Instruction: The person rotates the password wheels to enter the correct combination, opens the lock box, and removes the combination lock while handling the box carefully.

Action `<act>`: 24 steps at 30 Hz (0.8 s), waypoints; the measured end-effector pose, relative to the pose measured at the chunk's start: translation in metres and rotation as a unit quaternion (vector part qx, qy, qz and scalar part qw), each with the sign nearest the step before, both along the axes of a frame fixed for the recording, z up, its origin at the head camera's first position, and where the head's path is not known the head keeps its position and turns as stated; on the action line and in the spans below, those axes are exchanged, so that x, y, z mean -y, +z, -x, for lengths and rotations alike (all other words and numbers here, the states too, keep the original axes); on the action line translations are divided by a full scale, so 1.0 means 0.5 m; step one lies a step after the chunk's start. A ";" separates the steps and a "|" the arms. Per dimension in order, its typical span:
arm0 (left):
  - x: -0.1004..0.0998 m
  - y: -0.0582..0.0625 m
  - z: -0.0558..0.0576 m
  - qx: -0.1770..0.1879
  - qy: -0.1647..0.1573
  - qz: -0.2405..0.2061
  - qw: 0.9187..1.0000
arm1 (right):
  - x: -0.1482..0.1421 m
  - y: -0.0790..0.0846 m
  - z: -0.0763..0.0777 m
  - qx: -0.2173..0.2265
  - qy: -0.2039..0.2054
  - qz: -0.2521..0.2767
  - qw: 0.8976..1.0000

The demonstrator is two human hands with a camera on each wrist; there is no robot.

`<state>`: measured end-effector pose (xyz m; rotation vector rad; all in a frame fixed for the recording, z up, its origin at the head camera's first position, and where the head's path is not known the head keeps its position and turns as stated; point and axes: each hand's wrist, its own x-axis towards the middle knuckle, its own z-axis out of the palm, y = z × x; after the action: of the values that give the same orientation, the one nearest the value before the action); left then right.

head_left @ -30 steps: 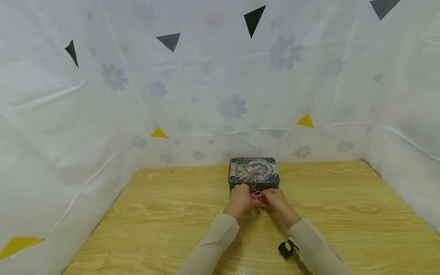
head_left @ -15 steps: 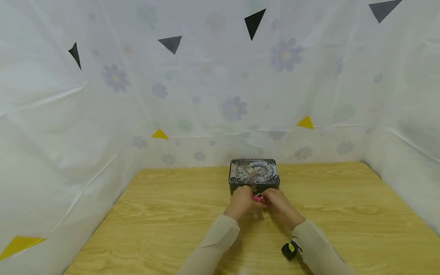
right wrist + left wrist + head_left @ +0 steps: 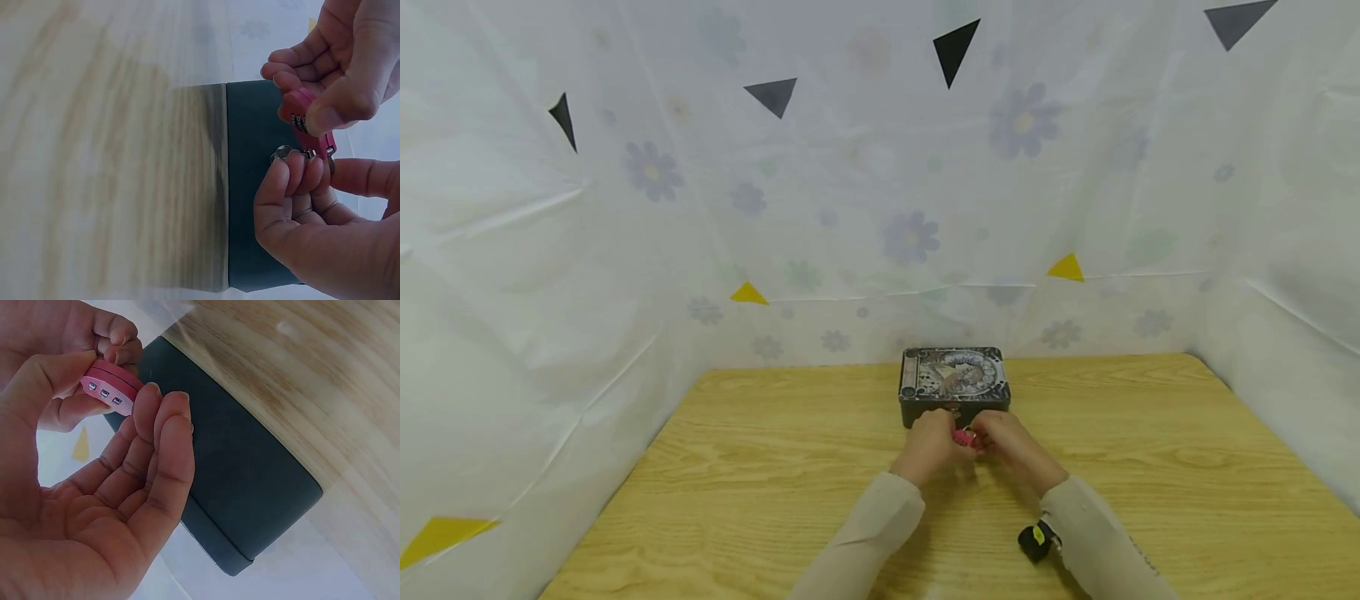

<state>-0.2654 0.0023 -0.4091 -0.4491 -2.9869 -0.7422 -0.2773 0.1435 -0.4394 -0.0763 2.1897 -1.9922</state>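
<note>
A pink combination padlock with three number dials is between my two hands, in front of the dark tin box with a pictured lid. My left hand pinches the lock's body, its thumb beside the dials in the right wrist view. The right hand holds the lock's shackle end, fingers curled and partly hiding the metal. Close by those fingertips shows a small round metal piece against the box front. In the left wrist view the dial face is turned toward the camera.
The box stands at the back of a wooden table, near a white flowered sheet hung behind and at both sides. A small black object with a yellow mark is beside the right sleeve.
Both hands and the padlock have come slightly down and toward me, away from the box's clasp. The box stays in place; the view has shifted a little.
</note>
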 end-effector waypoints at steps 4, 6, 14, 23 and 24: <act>0.002 0.000 -0.001 -0.005 -0.001 -0.002 1.000 | -0.004 0.002 0.003 -0.012 0.025 -0.004 1.000; 0.003 0.001 -0.001 -0.010 0.000 -0.001 1.000 | -0.007 0.004 0.004 -0.024 0.041 -0.005 0.999; -0.002 0.001 0.000 -0.007 0.019 0.013 1.000 | -0.016 0.012 0.000 -0.038 0.069 -0.027 0.997; -0.005 0.000 -0.004 0.021 0.026 0.011 0.999 | -0.032 0.014 -0.003 -0.046 0.100 -0.057 0.992; -0.005 0.000 -0.004 0.025 0.023 0.008 0.999 | -0.033 0.014 -0.003 -0.044 0.100 -0.058 0.992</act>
<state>-0.2634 0.0046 -0.4090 -0.3672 -3.0395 -0.7366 -0.2760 0.1602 -0.4324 -0.3595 2.2462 -1.7818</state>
